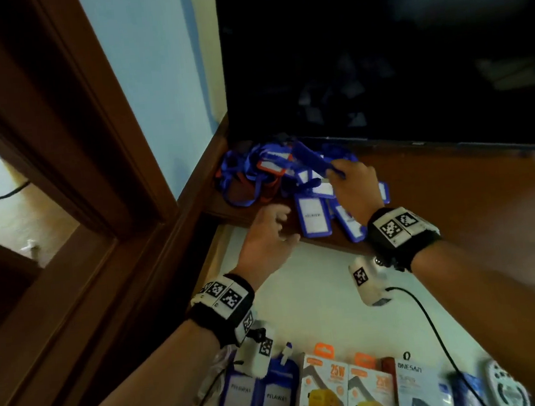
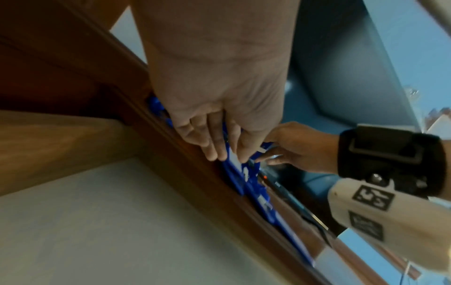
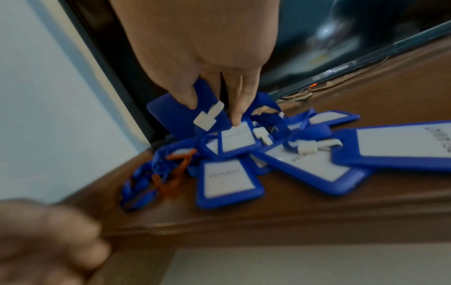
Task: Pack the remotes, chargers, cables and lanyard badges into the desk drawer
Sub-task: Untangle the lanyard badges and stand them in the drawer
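Head view: the right hand (image 1: pixel 352 185) pinches a blue badge (image 1: pixel 312 158) near the middle, above the badge pile (image 1: pixel 312 212). The left hand (image 1: pixel 267 235) hangs loose and empty. The open drawer (image 1: pixel 316 295) waits below.

Left wrist view: the loose fingers (image 2: pixel 209 138) touch the pile.

Right wrist view: tangled straps (image 3: pixel 156 177) could drag other badges off the desk edge (image 3: pixel 292 217).

Blue badge holders (image 3: pixel 228 181) with white inserts, blue and orange lanyards (image 3: pixel 156 179), brown wooden desk (image 1: pixel 472 191), black screen (image 1: pixel 376 57), black-and-white checkered wrist markers (image 1: pixel 394 225), pale blue wall (image 1: pixel 152 83)
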{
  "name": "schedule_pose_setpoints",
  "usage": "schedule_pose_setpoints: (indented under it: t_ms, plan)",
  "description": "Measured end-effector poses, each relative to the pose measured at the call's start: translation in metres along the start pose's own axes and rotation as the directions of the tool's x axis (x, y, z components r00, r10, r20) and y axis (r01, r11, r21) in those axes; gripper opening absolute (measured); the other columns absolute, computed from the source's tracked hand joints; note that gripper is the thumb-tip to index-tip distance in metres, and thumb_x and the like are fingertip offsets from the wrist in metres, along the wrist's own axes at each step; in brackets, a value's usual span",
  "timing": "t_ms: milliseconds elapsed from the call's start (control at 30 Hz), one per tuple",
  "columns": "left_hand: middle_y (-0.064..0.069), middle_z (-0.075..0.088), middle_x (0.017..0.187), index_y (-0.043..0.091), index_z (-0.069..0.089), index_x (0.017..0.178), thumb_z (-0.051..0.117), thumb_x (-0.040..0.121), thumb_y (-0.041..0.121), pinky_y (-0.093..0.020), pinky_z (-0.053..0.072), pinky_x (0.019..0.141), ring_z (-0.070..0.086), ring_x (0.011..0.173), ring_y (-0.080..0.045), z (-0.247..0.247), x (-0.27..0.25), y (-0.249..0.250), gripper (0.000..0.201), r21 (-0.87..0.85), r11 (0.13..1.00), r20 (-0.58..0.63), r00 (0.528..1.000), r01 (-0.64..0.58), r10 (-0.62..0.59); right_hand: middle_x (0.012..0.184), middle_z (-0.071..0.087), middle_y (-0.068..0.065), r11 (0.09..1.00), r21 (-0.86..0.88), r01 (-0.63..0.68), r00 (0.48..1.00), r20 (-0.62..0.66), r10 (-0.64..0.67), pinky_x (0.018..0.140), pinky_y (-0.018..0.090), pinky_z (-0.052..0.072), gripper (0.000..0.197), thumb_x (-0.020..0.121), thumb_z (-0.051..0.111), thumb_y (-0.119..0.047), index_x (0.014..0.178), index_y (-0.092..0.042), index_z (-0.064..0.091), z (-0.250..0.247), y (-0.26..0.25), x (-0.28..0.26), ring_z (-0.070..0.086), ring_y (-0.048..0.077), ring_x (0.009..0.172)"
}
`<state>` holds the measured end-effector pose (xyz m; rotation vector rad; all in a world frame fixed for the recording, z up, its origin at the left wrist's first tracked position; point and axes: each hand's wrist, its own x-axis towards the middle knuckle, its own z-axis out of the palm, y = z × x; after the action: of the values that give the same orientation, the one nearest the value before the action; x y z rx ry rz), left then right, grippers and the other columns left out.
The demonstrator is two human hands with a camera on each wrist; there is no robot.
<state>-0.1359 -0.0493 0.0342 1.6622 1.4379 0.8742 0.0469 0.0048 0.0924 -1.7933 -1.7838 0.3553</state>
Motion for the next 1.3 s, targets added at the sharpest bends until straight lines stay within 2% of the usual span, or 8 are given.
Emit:
schedule_pose_setpoints:
  t_ms: [167, 367, 500, 700, 800, 900, 1133, 1300]
  plan:
    - [-0.008, 0.032, 0.141, 0.012, 0.032, 0.139, 0.08, 0.07, 0.018, -0.031, 0.031, 0.104, 0.033, 0.128, -0.024, 0.01, 0.046, 0.042, 0.084, 0.057, 0.992, -0.068, 0.991, -0.11, 0.114, 0.054, 0.044, -0.005, 0.995, 0.093, 0.029, 0.984, -0.179, -0.012, 0.047, 0.019, 0.028, 0.014, 0.095, 0.052, -0.016, 0.084, -0.015, 0.062, -0.05, -0.012, 0.004, 0.043, 0.016, 0.053]
    - [-0.003, 0.002, 0.159, 0.025, 0.014, 0.15, 0.076, 0.073, 0.038, -0.044, 0.025, 0.113, 0.011, 0.144, -0.032, 0.047, 0.064, 0.046, 0.099, 0.471, 0.861, 0.389, 0.921, -0.192, -0.008, 0.072, 0.066, 0.008, 0.975, 0.221, 0.037, 0.948, -0.317, 0.036, 0.052, 0.032, 0.047, 0.02, 0.096, 0.05, -0.017, 0.107, -0.015, 0.066, -0.099, -0.015, 0.007, 0.063, 0.019, 0.062]
    - [-0.001, -0.013, 0.159, 0.034, 0.01, 0.149, 0.074, 0.076, 0.037, -0.049, 0.027, 0.11, 0.003, 0.145, -0.033, 0.063, 0.06, 0.024, 0.096, 0.642, 0.745, 0.406, 0.905, -0.183, -0.127, 0.087, 0.07, 0.005, 0.821, 0.571, -0.021, 0.894, -0.357, 0.271, 0.041, 0.02, 0.047, 0.019, 0.097, 0.048, -0.013, 0.109, -0.017, 0.062, -0.142, -0.005, 0.008, 0.068, 0.014, 0.062]
    - [-0.005, 0.0, 0.16, 0.024, 0.019, 0.149, 0.067, 0.08, 0.046, -0.045, 0.029, 0.111, 0.012, 0.145, -0.031, 0.064, 0.072, 0.005, 0.086, 0.67, 0.729, 0.377, 0.911, -0.141, -0.17, 0.073, 0.057, 0.01, 0.62, 0.758, 0.205, 0.667, -0.571, 0.478, 0.062, 0.032, 0.053, 0.022, 0.092, 0.049, -0.008, 0.08, -0.02, 0.062, -0.221, 0.034, -0.017, 0.064, 0.025, 0.067]
    - [-0.002, 0.005, 0.16, 0.026, 0.025, 0.148, 0.063, 0.082, 0.05, -0.042, 0.029, 0.111, 0.017, 0.144, -0.027, 0.062, 0.077, -0.002, 0.08, 0.679, 0.718, 0.381, 0.91, -0.154, -0.165, 0.071, 0.057, 0.011, 0.671, 0.697, 0.252, 0.514, -0.684, 0.518, 0.065, 0.037, 0.049, 0.022, 0.086, 0.053, -0.011, 0.07, -0.022, 0.064, -0.243, 0.061, -0.041, 0.061, 0.027, 0.071]
    - [0.001, 0.002, 0.161, 0.028, 0.022, 0.15, 0.061, 0.085, 0.051, -0.041, 0.028, 0.112, 0.015, 0.145, -0.025, 0.058, 0.08, -0.006, 0.078, 0.701, 0.697, 0.365, 0.915, -0.149, -0.173, 0.055, 0.057, -0.017, 0.808, 0.557, 0.194, 0.422, -0.791, 0.443, 0.057, 0.017, 0.043, 0.013, 0.087, 0.05, -0.006, 0.086, -0.01, 0.062, -0.256, 0.077, -0.066, 0.053, -0.001, 0.057]
    - [-0.005, 0.007, 0.16, 0.022, 0.031, 0.145, 0.06, 0.089, 0.041, -0.047, 0.032, 0.109, 0.02, 0.143, -0.03, 0.065, 0.073, 0.014, 0.066, 0.708, 0.702, 0.291, 0.938, -0.077, -0.191, 0.069, 0.059, -0.005, 0.844, 0.496, -0.204, 0.564, -0.645, 0.515, 0.063, 0.03, 0.042, 0.015, 0.085, 0.055, -0.02, 0.088, -0.019, 0.07, -0.224, 0.126, -0.111, 0.053, 0.011, 0.068]
    - [-0.008, 0.054, 0.13, 0.011, 0.058, 0.121, 0.055, 0.095, 0.032, -0.031, 0.041, 0.094, 0.052, 0.118, -0.024, 0.09, 0.049, 0.069, 0.034, 0.333, 0.926, 0.322, 0.945, -0.177, 0.065, 0.066, 0.063, 0.0, 0.853, 0.467, -0.233, 0.726, -0.5, 0.472, 0.059, 0.029, 0.045, 0.023, 0.081, 0.065, -0.007, 0.087, -0.028, 0.073, -0.183, 0.116, -0.15, 0.055, 0.014, 0.059]
